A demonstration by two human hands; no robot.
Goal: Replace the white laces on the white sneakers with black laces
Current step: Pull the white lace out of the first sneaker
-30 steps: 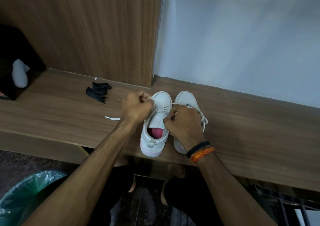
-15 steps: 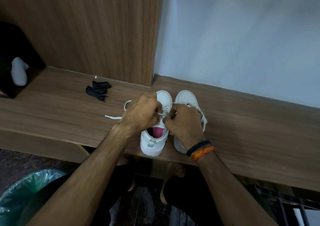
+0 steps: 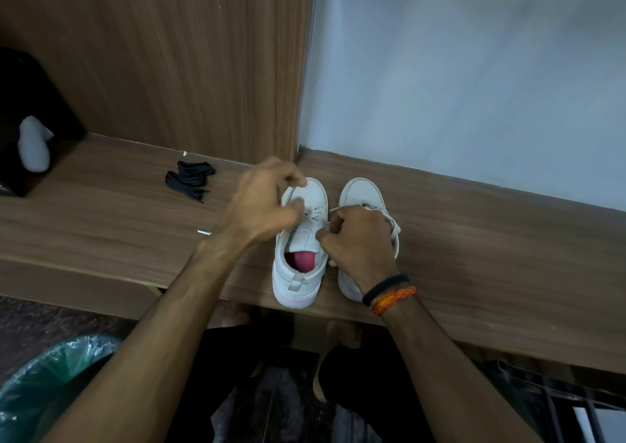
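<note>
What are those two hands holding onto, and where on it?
Both pinch the white lace of the left sneaker: the left hand a loop near the toe, the right hand a strand by the eyelets.

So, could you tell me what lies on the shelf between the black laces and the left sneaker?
In the head view, the left hand and a white lace end lie between the black laces and the left sneaker.

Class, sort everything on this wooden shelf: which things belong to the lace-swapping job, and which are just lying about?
Belong to the job:
left white sneaker with pink insole
right white sneaker
white lace, pinched by left hand
right hand
bundled black laces

Lying about:
grey-white stuffed shape
green bin bag
</note>
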